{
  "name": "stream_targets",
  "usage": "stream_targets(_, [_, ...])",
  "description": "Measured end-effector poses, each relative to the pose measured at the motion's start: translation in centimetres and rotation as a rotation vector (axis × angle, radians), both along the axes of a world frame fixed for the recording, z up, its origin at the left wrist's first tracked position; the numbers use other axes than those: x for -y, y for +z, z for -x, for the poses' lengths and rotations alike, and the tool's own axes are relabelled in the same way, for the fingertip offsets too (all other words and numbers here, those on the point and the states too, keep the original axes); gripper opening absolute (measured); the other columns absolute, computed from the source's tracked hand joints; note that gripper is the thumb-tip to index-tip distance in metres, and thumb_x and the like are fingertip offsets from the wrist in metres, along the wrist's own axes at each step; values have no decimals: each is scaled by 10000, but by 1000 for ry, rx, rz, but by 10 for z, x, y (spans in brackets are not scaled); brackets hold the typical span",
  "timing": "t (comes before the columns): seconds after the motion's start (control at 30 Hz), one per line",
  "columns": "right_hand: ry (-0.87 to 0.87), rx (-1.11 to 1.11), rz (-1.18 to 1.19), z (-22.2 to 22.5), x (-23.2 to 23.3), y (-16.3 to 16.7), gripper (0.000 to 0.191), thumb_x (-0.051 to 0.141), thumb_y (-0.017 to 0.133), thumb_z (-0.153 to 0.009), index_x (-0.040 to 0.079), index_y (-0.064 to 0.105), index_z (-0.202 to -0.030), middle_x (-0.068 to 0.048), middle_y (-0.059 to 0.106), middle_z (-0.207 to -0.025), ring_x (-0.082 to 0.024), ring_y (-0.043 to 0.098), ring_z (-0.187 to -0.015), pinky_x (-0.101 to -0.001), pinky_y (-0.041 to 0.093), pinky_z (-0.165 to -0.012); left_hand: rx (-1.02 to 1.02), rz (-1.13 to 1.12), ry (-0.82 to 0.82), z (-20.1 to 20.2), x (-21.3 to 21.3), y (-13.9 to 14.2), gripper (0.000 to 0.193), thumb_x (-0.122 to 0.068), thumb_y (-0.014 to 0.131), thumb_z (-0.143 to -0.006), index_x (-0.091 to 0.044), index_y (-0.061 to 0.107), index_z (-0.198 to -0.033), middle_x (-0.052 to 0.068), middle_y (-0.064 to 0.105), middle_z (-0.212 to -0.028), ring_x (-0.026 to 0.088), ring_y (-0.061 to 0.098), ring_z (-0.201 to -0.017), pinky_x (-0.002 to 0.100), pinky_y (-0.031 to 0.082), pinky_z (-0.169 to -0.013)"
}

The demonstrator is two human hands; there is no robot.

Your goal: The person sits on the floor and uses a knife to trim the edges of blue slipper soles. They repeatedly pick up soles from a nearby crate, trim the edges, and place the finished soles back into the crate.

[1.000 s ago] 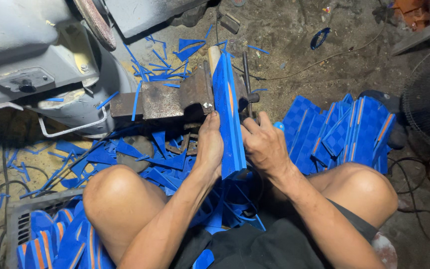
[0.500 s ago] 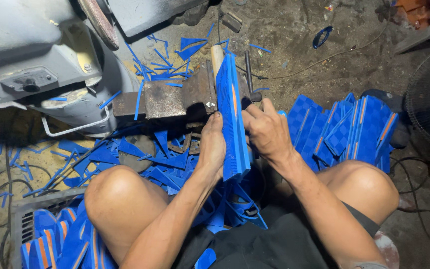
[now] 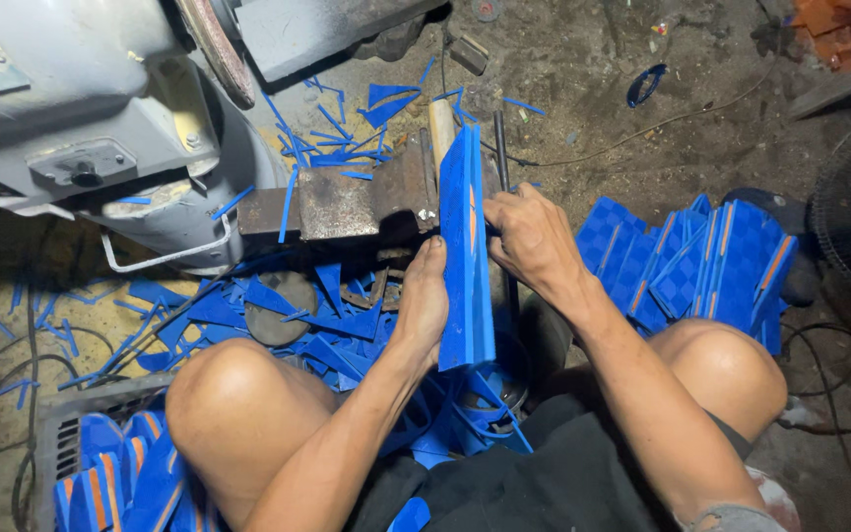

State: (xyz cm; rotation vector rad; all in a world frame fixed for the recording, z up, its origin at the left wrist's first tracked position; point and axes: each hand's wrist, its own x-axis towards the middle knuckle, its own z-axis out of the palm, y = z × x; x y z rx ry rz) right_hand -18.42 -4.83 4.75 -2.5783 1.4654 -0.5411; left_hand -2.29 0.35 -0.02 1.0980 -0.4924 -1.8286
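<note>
**Both hands closed, arms reaching forward between bent knees**

The left hand (image 3: pixel 424 296) lies stretched forward, palm turned inward, fingers flat and pressed together, its forearm running up from between the bare knees. The right hand (image 3: pixel 534 241) sits just beside it, knuckles up, fingers curled in a tight grip, wrist slightly bent, forearm angling back toward the right knee.
</note>
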Motion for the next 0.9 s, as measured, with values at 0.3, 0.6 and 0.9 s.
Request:
stream_targets(0.3, [-30, -68, -6, -4, -26, -4, 270, 1, 673, -653, 67, 627, -911, -108, 599, -849, -391, 577, -863, -504, 507, -649, -74, -67, -85, 0, 11, -16, 460, -474, 384, -1105, -72, 602, -1066, 34, 569, -782, 121, 547, -582, 292, 500, -498])
stream_targets(0.6, [-58, -95, -47, 10, -39, -5, 277, 48, 720, -625, 67, 610, -878, -105, 607, -848, -418, 569, -848, -511, 511, -610, 160, -73, -94, 11, -9, -5, 427, -441, 376, -1051, -92, 614, -1116, 10, 550, -759, 123, 506, -594, 305, 449, -495])
stream_targets(0.9, [-8, 11, -91, 7, -16, -5, 366, -49, 619, -663, 77, 693, -998, -119, 650, -856, -422, 566, -773, -498, 501, -670, 180, -52, -105, 4, -5, -1, 441, -440, 399, -1055, -81, 640, -1142, 22, 600, -902, 119, 530, -763, 306, 483, -669])
